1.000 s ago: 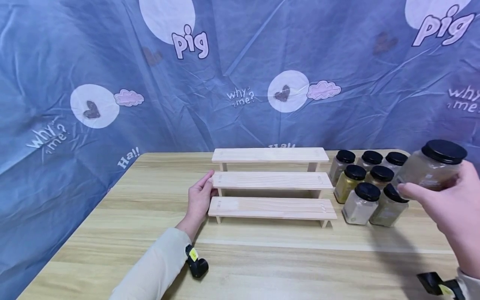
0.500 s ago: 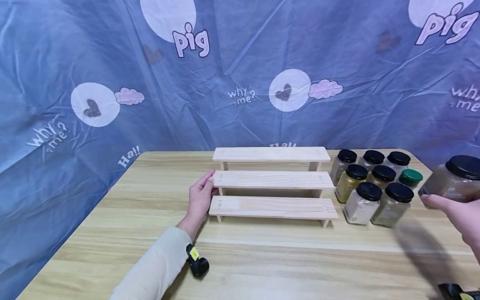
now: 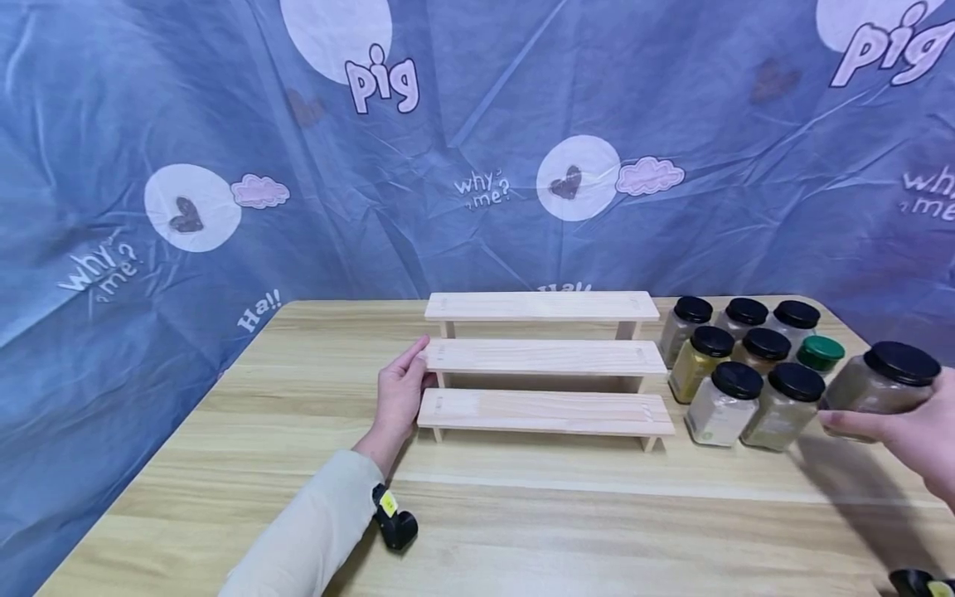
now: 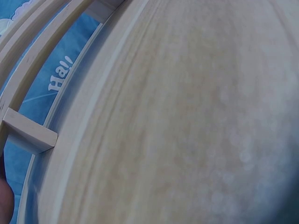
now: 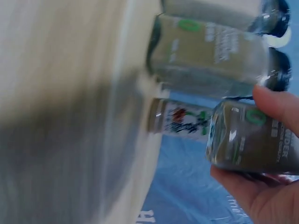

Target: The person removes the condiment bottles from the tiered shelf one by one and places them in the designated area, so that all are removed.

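My left hand [image 3: 398, 390] grips the left end of a three-tier wooden rack [image 3: 545, 356] by its middle step. In the left wrist view, part of the rack [image 4: 29, 130] and a bit of one finger show at the left edge. My right hand [image 3: 921, 435] holds a square glass spice jar [image 3: 869, 394] with a black lid and brownish-green powder, thumb on one side and fingers on the other. The right wrist view shows this jar [image 5: 254, 140] raised off the table, its label partly reading "POWDER". Beside it stands a jar of green-brown powder [image 3: 776, 419].
Several black-lidded spice jars [image 3: 719, 410] stand grouped to the right of the rack. Among them is a green-capped jar [image 3: 821, 353]. The wooden table [image 3: 522, 514] ends at a blue printed cloth [image 3: 477, 240] behind.
My right hand has carried the jar rightward, then lower and slightly back left beside the group, uncovering the green-capped jar. My left hand stays on the rack.
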`<state>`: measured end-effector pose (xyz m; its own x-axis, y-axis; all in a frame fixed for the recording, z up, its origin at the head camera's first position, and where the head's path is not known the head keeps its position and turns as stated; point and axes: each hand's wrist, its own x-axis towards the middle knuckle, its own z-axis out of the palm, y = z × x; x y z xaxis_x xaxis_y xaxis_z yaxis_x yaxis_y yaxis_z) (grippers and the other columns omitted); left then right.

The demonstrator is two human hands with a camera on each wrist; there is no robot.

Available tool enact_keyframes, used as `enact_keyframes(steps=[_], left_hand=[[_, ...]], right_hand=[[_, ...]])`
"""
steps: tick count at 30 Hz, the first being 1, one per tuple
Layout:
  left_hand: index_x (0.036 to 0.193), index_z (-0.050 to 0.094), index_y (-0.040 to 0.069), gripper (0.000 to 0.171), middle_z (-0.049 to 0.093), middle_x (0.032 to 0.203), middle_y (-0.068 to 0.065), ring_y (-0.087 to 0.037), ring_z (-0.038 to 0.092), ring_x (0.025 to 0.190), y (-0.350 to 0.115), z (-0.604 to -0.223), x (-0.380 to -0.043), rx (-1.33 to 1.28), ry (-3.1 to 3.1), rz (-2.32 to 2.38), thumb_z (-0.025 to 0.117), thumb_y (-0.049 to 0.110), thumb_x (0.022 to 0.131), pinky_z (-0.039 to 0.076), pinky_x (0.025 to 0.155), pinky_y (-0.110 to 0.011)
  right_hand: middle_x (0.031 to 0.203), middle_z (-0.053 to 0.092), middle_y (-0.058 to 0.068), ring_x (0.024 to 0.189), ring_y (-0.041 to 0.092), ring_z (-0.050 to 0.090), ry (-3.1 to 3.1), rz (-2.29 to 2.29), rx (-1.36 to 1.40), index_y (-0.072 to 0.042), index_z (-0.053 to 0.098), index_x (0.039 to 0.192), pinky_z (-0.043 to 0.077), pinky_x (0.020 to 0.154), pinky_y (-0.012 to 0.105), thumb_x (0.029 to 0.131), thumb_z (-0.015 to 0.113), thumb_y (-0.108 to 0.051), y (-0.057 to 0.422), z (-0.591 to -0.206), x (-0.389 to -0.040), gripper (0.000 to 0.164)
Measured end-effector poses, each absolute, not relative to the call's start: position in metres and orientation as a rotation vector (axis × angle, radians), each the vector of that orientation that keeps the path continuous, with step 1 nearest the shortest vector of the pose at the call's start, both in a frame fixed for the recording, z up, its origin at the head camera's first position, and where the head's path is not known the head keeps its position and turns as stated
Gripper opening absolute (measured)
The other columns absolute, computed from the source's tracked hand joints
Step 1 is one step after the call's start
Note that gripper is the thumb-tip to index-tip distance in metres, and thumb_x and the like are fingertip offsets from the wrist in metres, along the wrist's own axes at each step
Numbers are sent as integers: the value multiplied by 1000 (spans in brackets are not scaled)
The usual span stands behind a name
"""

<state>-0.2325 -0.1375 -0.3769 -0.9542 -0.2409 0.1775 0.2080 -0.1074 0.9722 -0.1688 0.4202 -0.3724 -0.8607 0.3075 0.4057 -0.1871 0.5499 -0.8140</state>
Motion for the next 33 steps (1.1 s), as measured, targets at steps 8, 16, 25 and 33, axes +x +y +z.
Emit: enact_keyframes(steps=[8, 16, 25, 33], left_hand=[[126, 54, 0, 33, 51, 133, -14, -10, 61, 96, -139, -375, -232, 31, -1868, -2124, 47, 7, 95, 55, 79, -21], [126, 54, 1, 33, 51, 133, -13, -11, 62, 96, -138, -375, -231, 47, -1869, -2134, 48, 7, 95, 54, 81, -23], [126, 55, 1, 33, 52, 132, -14, -8, 62, 92, -137, -374, -229, 42, -1872, -2123, 48, 7, 94, 55, 77, -20], [126, 54, 1, 34, 51, 132, -16, -12, 62, 95, -134, -372, -228, 16, -1889, -2121, 48, 8, 94, 54, 81, -23]], right_hand=[[75, 49, -35, 65, -15, 45, -2405, 1200, -37, -42, 50, 91, 37, 52, 4, 54, 83, 9, 384, -344, -152, 71], [74, 46, -34, 71, -14, 40, -2665, 999, -154, -27, 51, 110, 34, 55, 13, 56, 89, -16, 395, -356, -158, 67], [85, 41, -41, 75, -20, 38, -2699, 1052, -34, -19, 48, 125, 34, 56, 7, 56, 88, -12, 397, -363, -162, 80], [73, 57, -25, 66, -8, 50, -2601, 1226, 13, -30, 52, 97, 41, 53, 9, 58, 84, 2, 402, -368, -157, 60]])
